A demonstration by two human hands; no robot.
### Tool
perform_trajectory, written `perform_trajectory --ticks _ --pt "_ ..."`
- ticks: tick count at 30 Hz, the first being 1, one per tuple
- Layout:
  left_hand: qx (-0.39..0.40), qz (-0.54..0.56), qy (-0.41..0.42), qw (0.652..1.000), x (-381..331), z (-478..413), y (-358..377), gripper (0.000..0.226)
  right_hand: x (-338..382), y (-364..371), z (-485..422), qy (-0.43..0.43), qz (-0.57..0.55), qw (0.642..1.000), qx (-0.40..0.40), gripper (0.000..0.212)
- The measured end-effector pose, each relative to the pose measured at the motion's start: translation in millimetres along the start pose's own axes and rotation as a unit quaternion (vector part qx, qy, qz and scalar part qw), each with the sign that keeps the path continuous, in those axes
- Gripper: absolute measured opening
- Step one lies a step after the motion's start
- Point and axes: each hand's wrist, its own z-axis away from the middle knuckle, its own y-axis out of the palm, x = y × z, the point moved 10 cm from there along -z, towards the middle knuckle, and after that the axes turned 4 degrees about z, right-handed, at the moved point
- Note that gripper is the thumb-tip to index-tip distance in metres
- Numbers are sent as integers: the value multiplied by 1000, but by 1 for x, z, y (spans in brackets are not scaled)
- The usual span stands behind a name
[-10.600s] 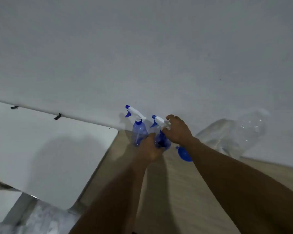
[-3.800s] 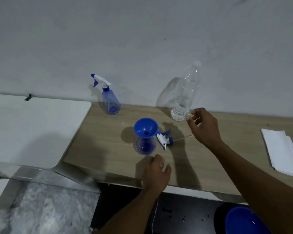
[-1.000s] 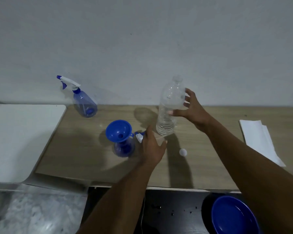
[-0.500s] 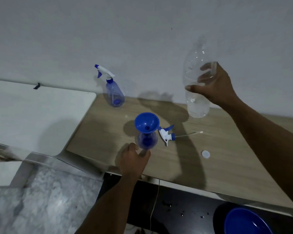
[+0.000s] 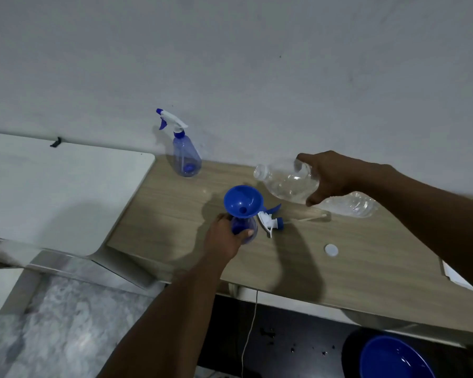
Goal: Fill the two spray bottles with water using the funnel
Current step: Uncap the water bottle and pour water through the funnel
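Whiteboard-like panel (image 5: 60, 186) fills the far left, butting against the wooden table (image 5: 339, 268), and at the wall end of that table stands the capped spray bottle (image 5: 186, 156), upright and untouched, well apart from the work. Nearer the front edge, the left hand (image 5: 225, 237) wraps around the body of the open spray bottle (image 5: 243, 229), fingers curled and pressed against its sides, forearm reaching in from below; the blue funnel (image 5: 243, 201) sits in that bottle's neck, its bowl facing up and slightly toward the camera. Just beside it on the table lies the removed trigger head (image 5: 271, 220) with its thin dip tube trailing right. Above and to the right, the right hand (image 5: 331, 177) clasps the clear water bottle (image 5: 290, 184) around its middle, tipped nearly level with its open mouth aimed at the funnel's rim but not yet over it; no stream is visible. To pour well, the mouth likely needs to come over the bowl's centre before tilting further, slowly, while the left hand keeps the light bottle steady so the funnel does not tip. A white cap (image 5: 331, 250) rests farther right.
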Motion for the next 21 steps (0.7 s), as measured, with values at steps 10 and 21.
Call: perform_trajectory --ticks 10,21 --pt "12 15 -11 1000 5 -4 1 49 0 19 -7 26 97 995 23 93" --pt "27 15 -17 999 6 -7 3 49 10 15 -8 27 166 985 28 88"
